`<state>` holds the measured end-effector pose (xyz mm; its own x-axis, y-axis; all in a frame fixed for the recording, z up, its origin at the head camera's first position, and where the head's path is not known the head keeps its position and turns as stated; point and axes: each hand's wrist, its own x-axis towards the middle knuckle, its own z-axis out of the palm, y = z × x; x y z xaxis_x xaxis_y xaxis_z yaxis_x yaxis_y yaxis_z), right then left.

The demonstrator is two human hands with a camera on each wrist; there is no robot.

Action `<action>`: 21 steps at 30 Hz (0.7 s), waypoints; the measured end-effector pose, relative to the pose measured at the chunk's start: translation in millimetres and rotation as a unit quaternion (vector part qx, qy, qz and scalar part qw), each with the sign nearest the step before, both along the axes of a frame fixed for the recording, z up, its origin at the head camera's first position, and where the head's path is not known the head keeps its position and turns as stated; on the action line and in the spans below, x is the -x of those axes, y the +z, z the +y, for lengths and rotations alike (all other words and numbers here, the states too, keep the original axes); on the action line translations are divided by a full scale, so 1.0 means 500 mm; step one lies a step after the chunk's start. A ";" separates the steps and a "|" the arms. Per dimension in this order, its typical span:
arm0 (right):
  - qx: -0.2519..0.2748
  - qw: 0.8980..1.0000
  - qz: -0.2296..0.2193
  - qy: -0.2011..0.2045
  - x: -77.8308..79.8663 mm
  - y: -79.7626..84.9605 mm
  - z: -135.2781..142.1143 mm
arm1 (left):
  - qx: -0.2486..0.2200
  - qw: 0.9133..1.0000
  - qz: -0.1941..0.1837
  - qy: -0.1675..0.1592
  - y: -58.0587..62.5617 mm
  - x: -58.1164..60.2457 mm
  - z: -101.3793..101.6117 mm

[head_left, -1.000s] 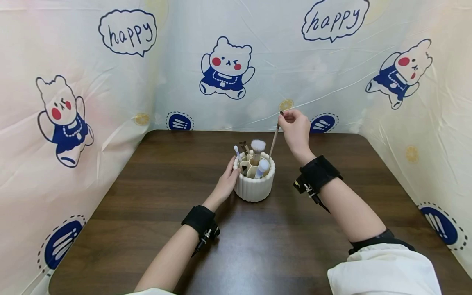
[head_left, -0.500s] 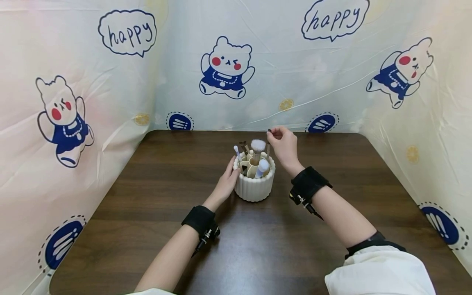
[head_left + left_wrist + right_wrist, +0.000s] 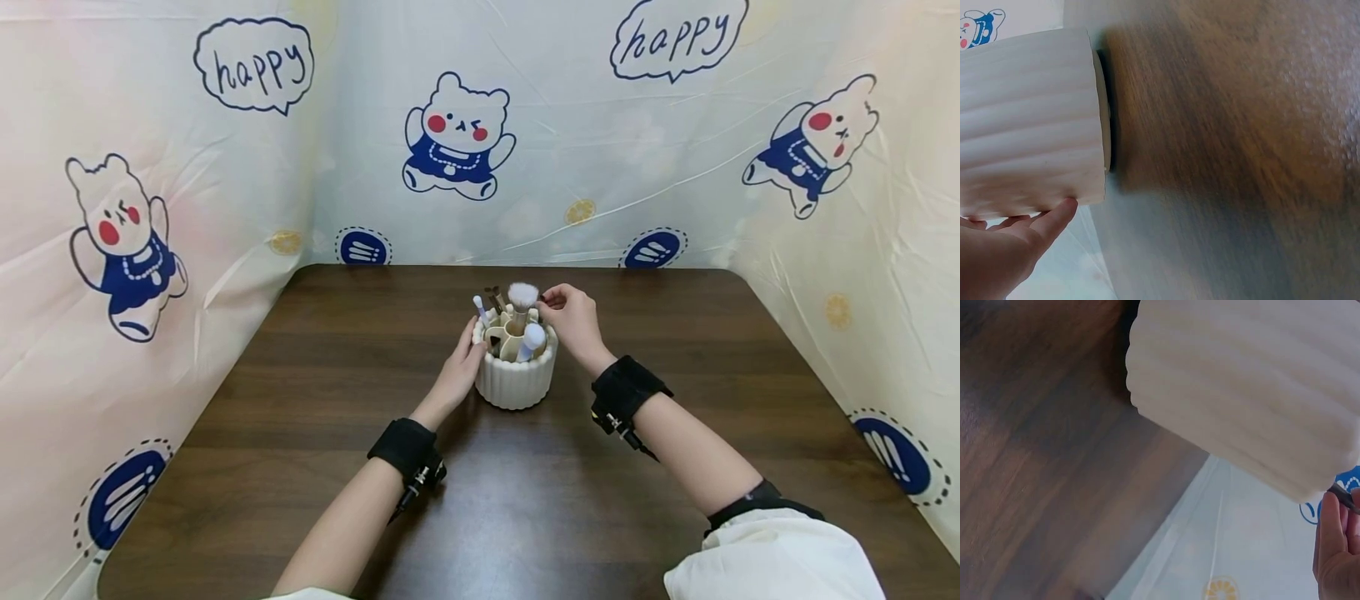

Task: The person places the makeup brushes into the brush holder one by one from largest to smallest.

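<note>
A white ribbed makeup brush holder (image 3: 514, 385) stands upright on the table, with several brushes in its compartments. My left hand (image 3: 457, 368) rests against its left side; in the left wrist view the fingers (image 3: 1057, 222) lie along the ribbed wall without wrapping round it. At the right rim my right hand (image 3: 573, 321) pinches the dark top of a thin makeup brush (image 3: 1343, 497) between thumb and fingertips. The rest of that brush is hidden by the holder. A fluffy white-tipped brush (image 3: 522, 294) and a pale lilac brush (image 3: 532, 337) stand beside it.
The dark wooden table (image 3: 322, 375) spreads around the holder. A printed curtain (image 3: 562, 108) with bear figures encloses its back and sides. Each wrist wears a black strap, such as the right one (image 3: 630, 387), with a small camera.
My right hand has moved down and left to the holder's rim, lowering the thin makeup brush into it until only its top shows. The left hand keeps its place on the holder.
</note>
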<state>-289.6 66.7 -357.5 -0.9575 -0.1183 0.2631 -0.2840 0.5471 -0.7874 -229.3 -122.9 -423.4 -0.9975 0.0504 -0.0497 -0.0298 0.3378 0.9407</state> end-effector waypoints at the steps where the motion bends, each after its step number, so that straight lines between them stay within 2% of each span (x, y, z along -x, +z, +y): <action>1: -0.001 1.000 -0.003 0.003 0.000 0.000 0.002 | 0.000 1.000 0.001 0.001 0.000 -0.001 0.001; 10: -0.026 0.999 -0.015 0.020 0.000 0.005 0.010 | 0.003 1.000 -0.001 -0.001 0.000 0.001 0.002; 15: -0.022 0.999 -0.029 0.027 -0.003 0.004 0.014 | 0.005 1.000 -0.004 -0.001 -0.003 0.000 0.001; 21: -0.018 0.999 -0.021 0.032 -0.006 0.003 0.024 | 0.003 1.000 -0.002 -0.001 -0.002 -0.002 0.002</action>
<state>-286.6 78.8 -356.1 -0.9574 -0.1892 0.2182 -0.2876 0.5571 -0.7791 -228.3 -121.8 -424.2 -0.9972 0.0525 -0.0538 -0.0326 0.3438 0.9385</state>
